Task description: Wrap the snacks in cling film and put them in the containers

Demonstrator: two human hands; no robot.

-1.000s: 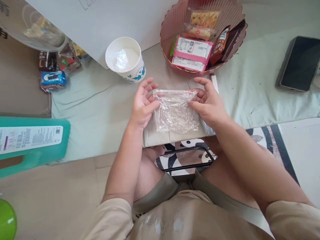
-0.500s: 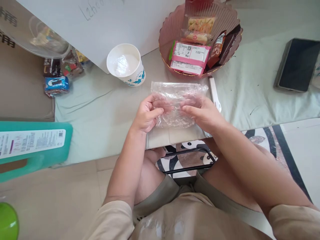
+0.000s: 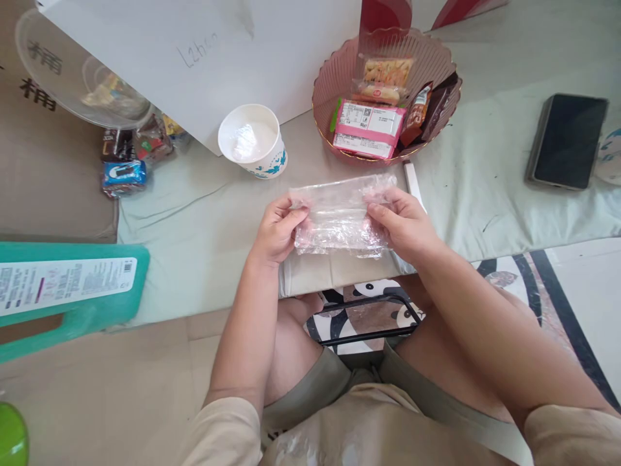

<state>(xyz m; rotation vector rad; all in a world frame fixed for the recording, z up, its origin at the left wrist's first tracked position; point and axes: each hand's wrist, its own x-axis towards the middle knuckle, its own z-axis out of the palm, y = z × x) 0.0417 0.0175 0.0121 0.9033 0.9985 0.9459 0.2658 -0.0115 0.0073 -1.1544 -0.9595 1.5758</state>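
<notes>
A crinkled clear plastic bag point(image 3: 339, 217) is stretched between my two hands above the near edge of the cloth-covered table. My left hand point(image 3: 280, 228) pinches its left side, thumb on top. On the right side my right hand point(image 3: 400, 223) grips it the same way, with some fingers behind the film. Just beyond the bag stands a white paper cup point(image 3: 272, 155) with blue leaf prints and something clear and shiny inside. A white, narrow object point(image 3: 414, 184) lies partly hidden behind my right hand.
A pink ribbed bowl point(image 3: 330, 71) holds several wrapped snacks. Farther right lies a dark phone point(image 3: 568, 139). A white box point(image 3: 160, 58) stands behind the cup, with snack packs point(image 3: 123, 176) at its left. A green jug point(image 3: 130, 285) is at left; a black-framed panda-print stool point(image 3: 363, 338) sits below.
Both hands have shifted slightly apart, pulling the bag wider, and its lower part now looks folded or bunched. The whole view has moved a little, so the surroundings appear lower.
</notes>
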